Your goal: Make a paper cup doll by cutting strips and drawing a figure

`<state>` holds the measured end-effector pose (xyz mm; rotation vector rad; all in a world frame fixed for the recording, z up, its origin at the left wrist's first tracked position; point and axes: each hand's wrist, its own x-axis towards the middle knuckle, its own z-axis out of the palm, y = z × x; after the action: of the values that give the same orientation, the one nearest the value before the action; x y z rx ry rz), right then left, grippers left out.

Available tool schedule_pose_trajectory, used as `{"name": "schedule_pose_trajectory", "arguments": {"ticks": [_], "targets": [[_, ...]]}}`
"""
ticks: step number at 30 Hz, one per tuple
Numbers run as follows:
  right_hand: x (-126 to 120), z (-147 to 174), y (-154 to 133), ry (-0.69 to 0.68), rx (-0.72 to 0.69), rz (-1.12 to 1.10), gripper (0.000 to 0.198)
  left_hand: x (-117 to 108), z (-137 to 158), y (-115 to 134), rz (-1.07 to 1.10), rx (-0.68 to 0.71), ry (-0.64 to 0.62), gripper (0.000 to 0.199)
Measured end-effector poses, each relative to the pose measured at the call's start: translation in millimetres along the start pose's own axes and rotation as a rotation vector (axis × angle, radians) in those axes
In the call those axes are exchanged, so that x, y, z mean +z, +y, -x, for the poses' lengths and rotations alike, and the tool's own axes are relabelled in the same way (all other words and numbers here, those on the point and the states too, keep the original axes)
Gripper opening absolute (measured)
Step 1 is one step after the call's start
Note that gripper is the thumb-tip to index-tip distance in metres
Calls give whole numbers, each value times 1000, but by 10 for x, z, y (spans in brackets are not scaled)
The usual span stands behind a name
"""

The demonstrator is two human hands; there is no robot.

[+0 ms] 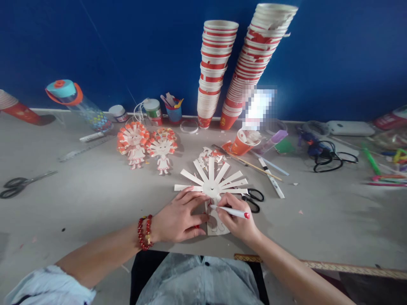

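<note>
My right hand (239,218) is closed around a white marker with a red end (233,211), its tip on a paper cutout (211,187). White strips fan out from the cutout's round middle, and drawn outlines show on the piece below. My left hand (182,216) lies flat with fingers spread, pressing the cutout's left side to the table. Something small and red peeks out under its fingers. Black-handled scissors (254,200) rest just right of the cutout, their blades partly hidden beneath the strips. White paper scraps (211,156) are heaped behind it.
Two finished-looking paper dolls (136,144) lie at back left. Tall paper cup stacks (216,72) lean by the blue wall, near a cup of scraps (243,144) and a lit screen (260,108). Another marker (271,178) lies right; grey scissors (23,183) lie far left; a bottle (82,106) stands behind.
</note>
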<state>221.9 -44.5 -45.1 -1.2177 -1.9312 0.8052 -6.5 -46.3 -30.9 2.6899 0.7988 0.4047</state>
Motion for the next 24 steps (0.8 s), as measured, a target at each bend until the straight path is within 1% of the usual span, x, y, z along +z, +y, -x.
{"name": "schedule_pose_trajectory", "arguments": {"ticks": [9,24], "targets": [[-6,-11,-15,-13,-1,-7,11,-2,-4,-2,0,2,5,31],[-9,-9,-25,-41,18,-27,11,-21,2,-17,7,3,-30,33]]}}
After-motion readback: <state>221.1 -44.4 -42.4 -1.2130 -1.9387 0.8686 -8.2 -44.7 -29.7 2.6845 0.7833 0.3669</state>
